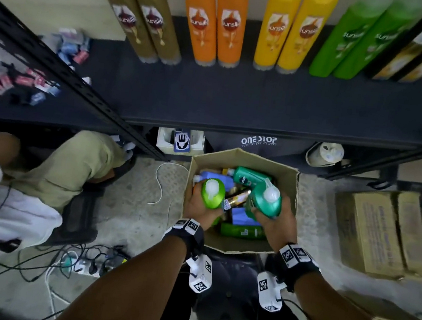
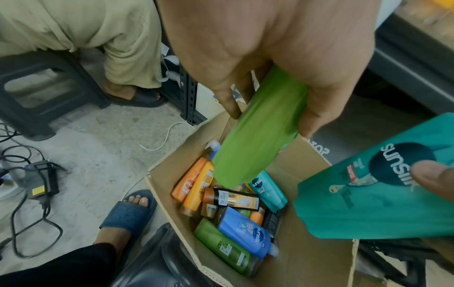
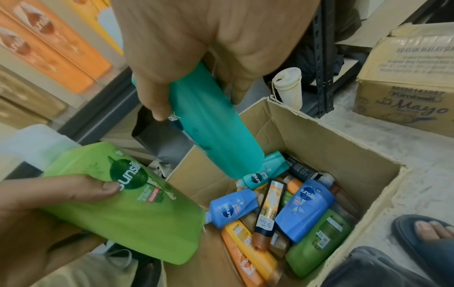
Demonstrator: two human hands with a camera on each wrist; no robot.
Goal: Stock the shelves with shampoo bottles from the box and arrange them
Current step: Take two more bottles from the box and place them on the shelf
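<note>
An open cardboard box [image 1: 289,180] stands on the floor below the dark shelf [image 1: 238,102], with several shampoo bottles lying inside [image 2: 242,231]. My left hand [image 1: 199,206] grips a light green Sunsilk bottle [image 1: 212,193] [image 2: 255,136] [image 3: 127,202] above the box. My right hand [image 1: 275,225] holds a teal Sunsilk bottle [image 1: 266,201] [image 3: 211,132] [image 2: 378,186] beside it, also above the box. At the back of the shelf stand pairs of brown [image 1: 142,18], orange [image 1: 216,22], yellow [image 1: 289,28] and green bottles [image 1: 351,44].
Another person in beige trousers [image 1: 71,166] crouches at the left by a dark stool [image 2: 41,91]. Cables and a power strip [image 1: 80,263] lie on the floor. Closed cartons [image 1: 382,231] stand at the right. A black upright [image 1: 81,85] divides the shelving.
</note>
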